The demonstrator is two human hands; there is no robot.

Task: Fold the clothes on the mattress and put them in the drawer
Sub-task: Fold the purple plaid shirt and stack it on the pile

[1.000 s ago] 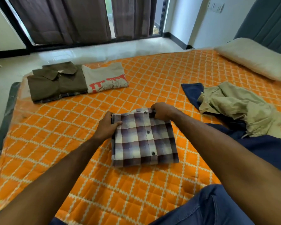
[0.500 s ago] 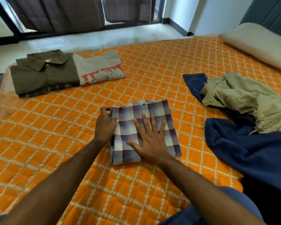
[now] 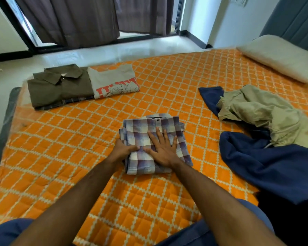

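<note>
1. My right hand (image 3: 164, 150) lies flat on the folded plaid shirt (image 3: 155, 142), fingers (image 3: 158, 134) straight and spread, pressing the bundle down; I judge this keeps the layers from springing open.
2. My left hand (image 3: 122, 151) grasps the shirt's near-left edge, thumb on top and the other fingers tucked beneath, probably squaring that side or readying a lift.
3. The plaid shirt sits mid-mattress (image 3: 60, 139), just in front of me, collar button toward the far side.
4. Far left, an olive shirt (image 3: 59, 86) and a grey printed tee (image 3: 114, 80) lie folded and touching side by side, parked near the mattress edge, apparently as a finished stack.
5. To the right, a khaki garment (image 3: 261, 110) lies crumpled on a navy garment (image 3: 267, 164), both unfolded, so folding is partly done.
6. A pillow (image 3: 281, 57) rests at the far right.
7. No drawer is in view.
</note>
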